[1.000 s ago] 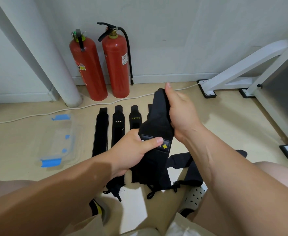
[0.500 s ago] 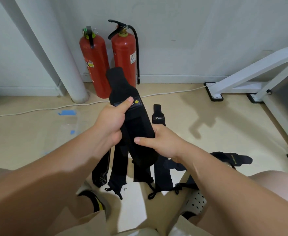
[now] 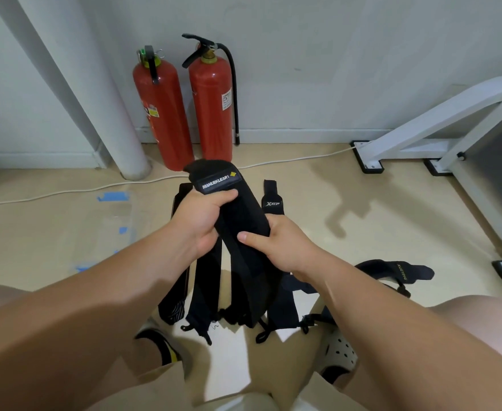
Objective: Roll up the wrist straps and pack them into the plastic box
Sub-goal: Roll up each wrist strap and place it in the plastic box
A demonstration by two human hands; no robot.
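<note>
I hold one black wrist strap (image 3: 243, 229) up off the floor (image 3: 347, 232) with both hands. The grip of my left hand (image 3: 199, 221) is clenched around its far part, with the thumb lying just under the white-lettered label. My right hand (image 3: 282, 247) grasps the strap's right edge a little nearer to me, thumb pressed on its front.

The strap's long axis runs near to far. Its labelled end points away from me toward the two red fire extinguishers (image 3: 211, 105) and leans slightly left, while the other end hangs down toward my knees.

Beneath it the other straps (image 3: 205, 280) lie side by side on the floor, their lengths also running near to far. One more strap (image 3: 401, 271) lies crosswise at the right. The clear plastic box (image 3: 116, 215) with blue clips sits on the floor to the left, well apart from the strap I hold.
</note>
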